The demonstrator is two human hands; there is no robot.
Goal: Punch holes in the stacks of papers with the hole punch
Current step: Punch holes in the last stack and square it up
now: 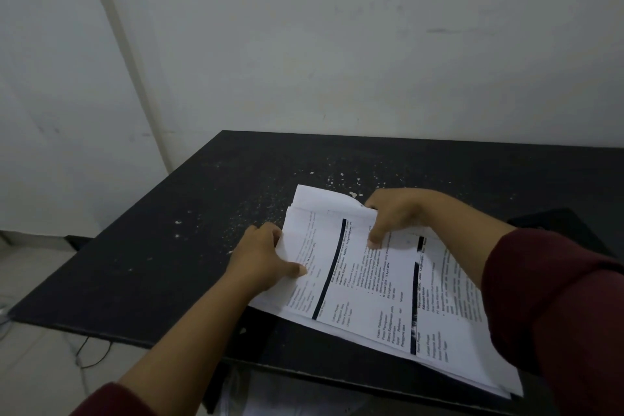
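Note:
A stack of printed white papers (364, 287) lies spread on the black table (162, 233), reaching from mid-table to the near right edge. My left hand (266, 255) grips the stack's left side, thumb on top of the sheets. My right hand (395, 213) holds the far edge of the top sheets, thumb pressing down on the page. A second sheet (452, 284) sits partly under my right forearm. No hole punch is in view.
Small white paper bits (341, 179) are scattered on the table beyond the stack. A dark object (553, 223) sits at the right, behind my right sleeve. White walls stand behind the table; a thin cable (91, 353) lies on the floor at the left.

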